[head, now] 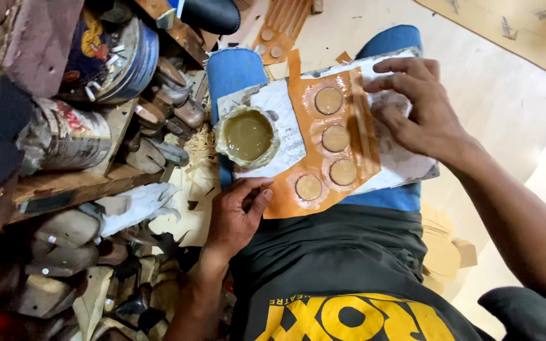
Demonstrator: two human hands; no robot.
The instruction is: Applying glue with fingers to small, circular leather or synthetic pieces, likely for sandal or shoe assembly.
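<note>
A white board (279, 104) lies across my lap on my blue trousers. On it rests an orange leather piece (301, 120) with several round tan discs, one of them here (328, 100). A small pot of brownish glue (248, 136) stands on the board's left part. My left hand (238, 215) touches the near edge of the orange piece, fingers loosely curled, holding nothing I can see. My right hand (421, 107) lies spread on the board's right side, fingertips pressing the orange piece's edge.
A wooden shelf (83, 180) at left carries tins (118, 57) and worn shoe soles (165, 120). More soles and scraps pile up below (71, 252). Tan cut pieces (447, 249) are stacked by my right leg. A second orange piece (279, 31) lies beyond my knees.
</note>
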